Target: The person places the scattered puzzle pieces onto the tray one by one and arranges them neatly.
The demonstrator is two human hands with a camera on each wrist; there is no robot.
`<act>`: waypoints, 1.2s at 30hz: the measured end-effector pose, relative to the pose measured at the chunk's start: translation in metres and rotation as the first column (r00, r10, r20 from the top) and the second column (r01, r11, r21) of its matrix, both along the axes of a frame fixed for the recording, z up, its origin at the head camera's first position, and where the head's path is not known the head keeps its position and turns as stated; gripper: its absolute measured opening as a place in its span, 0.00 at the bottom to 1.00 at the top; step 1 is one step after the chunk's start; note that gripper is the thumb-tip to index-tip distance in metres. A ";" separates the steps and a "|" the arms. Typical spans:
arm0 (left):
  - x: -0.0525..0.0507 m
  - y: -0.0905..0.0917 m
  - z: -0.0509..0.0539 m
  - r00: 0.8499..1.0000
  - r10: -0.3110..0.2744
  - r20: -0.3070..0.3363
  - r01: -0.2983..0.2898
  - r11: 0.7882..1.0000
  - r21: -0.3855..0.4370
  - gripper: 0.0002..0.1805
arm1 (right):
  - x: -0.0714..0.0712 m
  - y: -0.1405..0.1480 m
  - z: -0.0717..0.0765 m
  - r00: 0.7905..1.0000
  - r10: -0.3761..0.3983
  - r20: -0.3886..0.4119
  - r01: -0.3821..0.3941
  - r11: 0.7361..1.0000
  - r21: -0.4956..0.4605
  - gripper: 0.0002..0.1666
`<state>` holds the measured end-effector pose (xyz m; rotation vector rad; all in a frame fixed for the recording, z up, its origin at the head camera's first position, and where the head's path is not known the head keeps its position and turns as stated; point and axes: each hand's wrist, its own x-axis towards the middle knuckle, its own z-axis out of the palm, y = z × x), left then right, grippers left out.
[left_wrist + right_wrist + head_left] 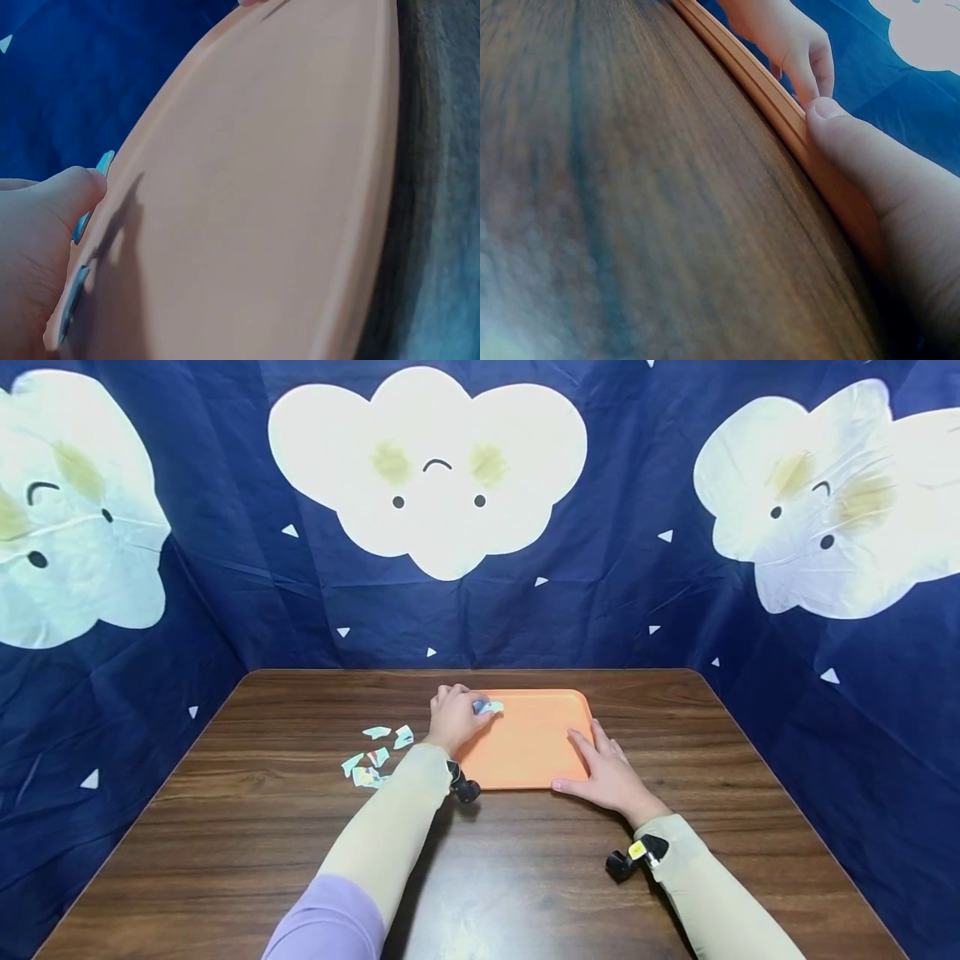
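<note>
At the far left corner of the orange tray (528,739), my left hand (453,720) pinches a light-blue flat piece (492,707) between thumb and fingers. The left wrist view shows that pinched piece (106,163) tilted up near the tray's rim, with my thumb against it. Just below it a second thin piece (73,304) lies inside the tray's edge. My right hand (611,777) rests on the tray's near right corner, fingers spread. In the right wrist view its thumb (855,146) touches the orange rim (757,79).
Several light-blue pieces, some with coloured print, lie on the brown wooden table (300,843) left of the tray, among them one piece (403,737) close to my left forearm. A dark blue curtain (465,627) with white clouds stands behind the table.
</note>
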<state>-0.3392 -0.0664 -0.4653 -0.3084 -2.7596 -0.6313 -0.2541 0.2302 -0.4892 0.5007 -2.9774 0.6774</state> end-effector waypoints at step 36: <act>-0.014 0.015 -0.001 0.987 0.100 0.128 -0.076 0.981 -0.181 0.19 | -0.003 0.002 -0.001 1.000 0.004 0.007 -0.004 1.000 -0.004 0.65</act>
